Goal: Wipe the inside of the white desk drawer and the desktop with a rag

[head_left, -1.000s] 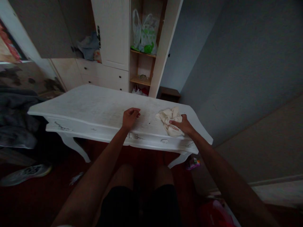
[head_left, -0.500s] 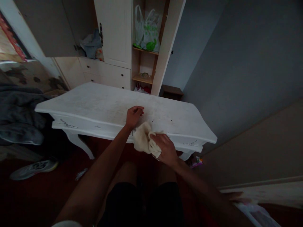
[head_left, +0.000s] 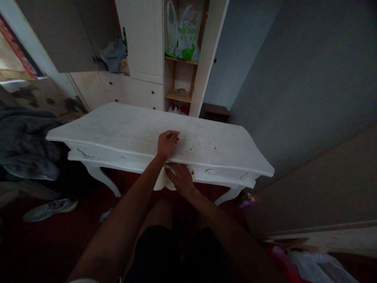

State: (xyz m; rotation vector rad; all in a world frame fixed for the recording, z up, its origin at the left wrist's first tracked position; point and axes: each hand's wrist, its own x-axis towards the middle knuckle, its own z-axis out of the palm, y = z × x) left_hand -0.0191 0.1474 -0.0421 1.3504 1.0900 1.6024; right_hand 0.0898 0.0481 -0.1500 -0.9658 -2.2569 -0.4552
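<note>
Cloth (head_left: pixel 160 181), one: cream, plain, soft and crumpled, with rounded folds hanging below the front edge of the tabletop (head_left: pixel 129 122), a little right of that edge's middle. Any writing on it is hidden.

Right hand (head_left: pixel 182 179): laid over the cloth, fingers stretched forward and close together, the cloth between it and the front panel (head_left: pixel 226 175). Whether the fingers also pinch the fabric cannot be told.

Packet (head_left: pixel 246 199): small, purple and pink, on the floor by the front right leg; print too small to read.

Shoe (head_left: pixel 50 210): single, grey, pale-soled, on the dark red floor below the front left corner.

Tabletop: white, curved along the front edge, smudged grey towards the middle; two small dark specks right of centre. The panel below carries a round knob (head_left: pixel 210 171) and dark scrollwork near both front corners.

Left hand (head_left: pixel 167 142): over the tabletop, behind the front edge, fingers loosely curled; whether thumb and fingertips meet cannot be told.

Cabinet (head_left: pixel 144 43): white, beyond the back edge, one bay standing open.

Carrier bag (head_left: pixel 187 43): translucent white, on the bay's upper shelf (head_left: pixel 181 59); green lettering, too blurred to read, above a bright green patch.
</note>
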